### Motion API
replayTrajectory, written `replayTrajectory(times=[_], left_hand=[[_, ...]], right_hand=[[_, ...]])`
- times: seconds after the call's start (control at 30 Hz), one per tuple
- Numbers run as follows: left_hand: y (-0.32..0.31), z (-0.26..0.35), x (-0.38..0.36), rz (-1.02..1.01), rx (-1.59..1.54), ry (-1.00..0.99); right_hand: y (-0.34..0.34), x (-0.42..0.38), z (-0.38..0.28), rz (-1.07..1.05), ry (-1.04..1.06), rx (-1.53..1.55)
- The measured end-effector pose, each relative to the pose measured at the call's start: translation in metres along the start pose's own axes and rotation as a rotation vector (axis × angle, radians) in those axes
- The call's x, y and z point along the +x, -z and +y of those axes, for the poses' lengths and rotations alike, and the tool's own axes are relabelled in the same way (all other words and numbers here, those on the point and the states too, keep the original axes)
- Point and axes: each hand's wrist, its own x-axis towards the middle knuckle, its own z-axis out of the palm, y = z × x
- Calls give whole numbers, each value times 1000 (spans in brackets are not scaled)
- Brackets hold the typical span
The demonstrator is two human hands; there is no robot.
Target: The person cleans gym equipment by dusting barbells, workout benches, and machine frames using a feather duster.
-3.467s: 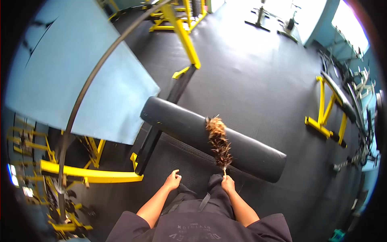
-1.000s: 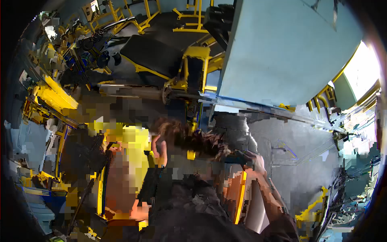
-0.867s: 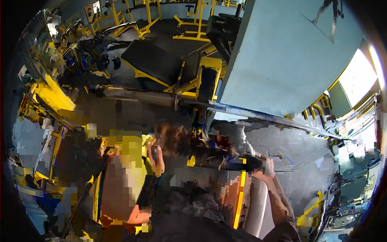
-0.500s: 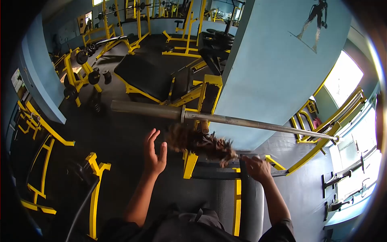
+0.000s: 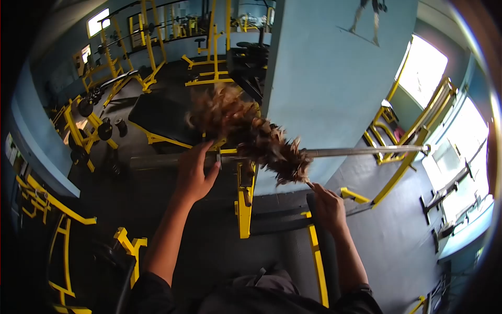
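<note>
A brown feather duster (image 5: 261, 138) is in my right hand (image 5: 329, 206), its handle gripped between closed fingers. Its feathers slant up and to the left across the barbell (image 5: 366, 152), covering the middle of the bar. My left hand (image 5: 196, 175) overlaps the thick end sleeve (image 5: 149, 162) of the barbell, just left of the collar. Its fingers are stretched upward, with the thumb apart. Below the bar stands a yellow upright (image 5: 244, 209) of the bench frame.
A black padded bench (image 5: 159, 118) lies beyond the bar to the left. The blue pillar (image 5: 334, 73) rises behind the bar. Yellow stands (image 5: 128, 243) are at lower left, a dumbbell rack (image 5: 83, 131) farther off. Windows (image 5: 423, 68) are on the right.
The feather duster has gone from below the barbell to up across it. My left hand has risen to the bar's sleeve, and the view has shifted.
</note>
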Motion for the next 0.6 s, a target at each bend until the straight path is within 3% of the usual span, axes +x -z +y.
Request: replayTrajectory(times=[0.1, 0.23, 0.3, 0.33, 0.43, 0.5, 0.6], left_hand=[[-15, -9, 13, -243, 62, 40], [-42, -15, 27, -305, 56, -147], [-48, -1, 25, -248, 185, -84], [-50, 2, 23, -279, 183, -109], [-54, 1, 21, -253, 192, -102], [-55, 3, 18, -203, 275, -77], [-57, 1, 15, -215, 315, -61]], right_hand=[[-51, -59, 14, -107, -175, 267], [-120, -201, 42, -102, -470, 694], [-149, -285, 87, -132, -844, 740], [-147, -306, 104, -114, -888, 620], [-145, -302, 107, -198, -972, 324], [-156, -259, 85, -218, -1068, 589], [-165, -168, 20, -184, -776, 1012]])
